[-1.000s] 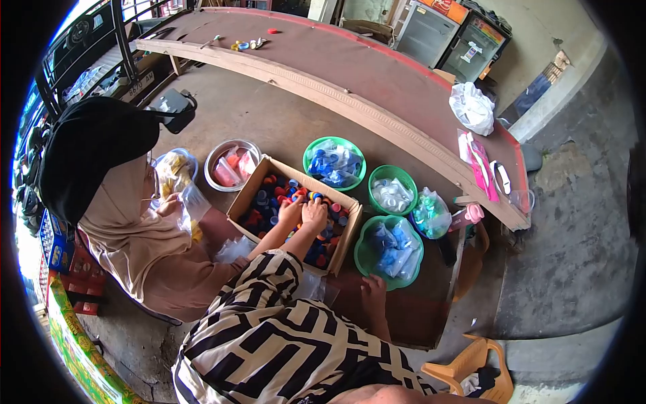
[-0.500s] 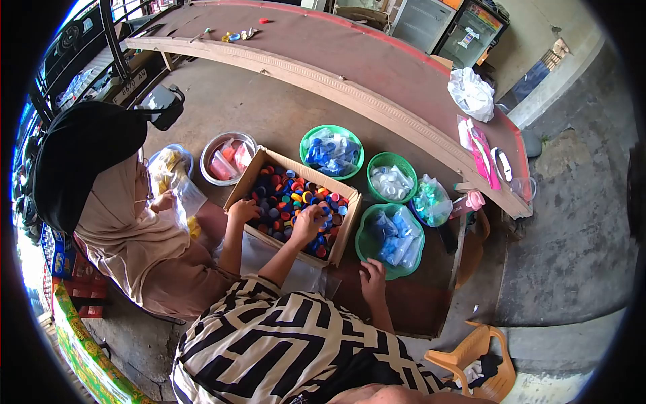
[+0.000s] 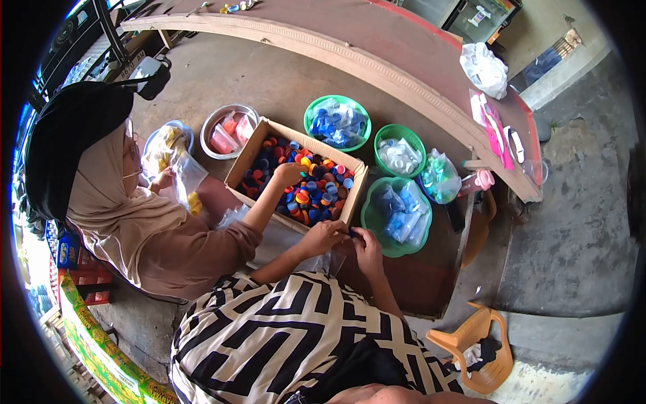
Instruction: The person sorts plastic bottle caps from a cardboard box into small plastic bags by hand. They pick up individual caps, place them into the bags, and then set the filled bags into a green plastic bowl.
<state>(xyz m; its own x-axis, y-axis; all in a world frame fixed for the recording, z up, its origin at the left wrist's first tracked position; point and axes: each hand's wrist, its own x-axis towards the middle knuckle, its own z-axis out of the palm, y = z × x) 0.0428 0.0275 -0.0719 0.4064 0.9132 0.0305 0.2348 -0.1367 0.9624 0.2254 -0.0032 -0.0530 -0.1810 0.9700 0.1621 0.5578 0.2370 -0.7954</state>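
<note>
A cardboard box (image 3: pixel 243 156) full of bottle caps in blue, red, orange and yellow stands in front of me. By its near right corner my left hand (image 3: pixel 325 237) meets my right hand (image 3: pixel 367 248), fingers closed together. A small dark cap (image 3: pixel 352 232) shows between them, at the fingertips of my right hand. What my left fingers pinch is too small to make out. A co-worker's hand (image 3: pixel 290 174) reaches over the caps inside the box. Just beyond my right hand lies a green scalloped basin (image 3: pixel 369 219) with bags of light blue caps.
Green baskets with bagged blue caps (image 3: pixel 338 123) and white caps (image 3: pixel 398 155) stand behind the box, beside a bag of green caps (image 3: pixel 439 176). A metal bowl (image 3: pixel 210 140) holds red bags. The co-worker (image 3: pixel 134 222) sits left; an orange chair (image 3: pixel 464 343) is lower right.
My left hand has moved from inside the box to its near right corner, meeting my right hand, which has risen slightly. The co-worker's hand has moved right over the caps. The view has shifted.
</note>
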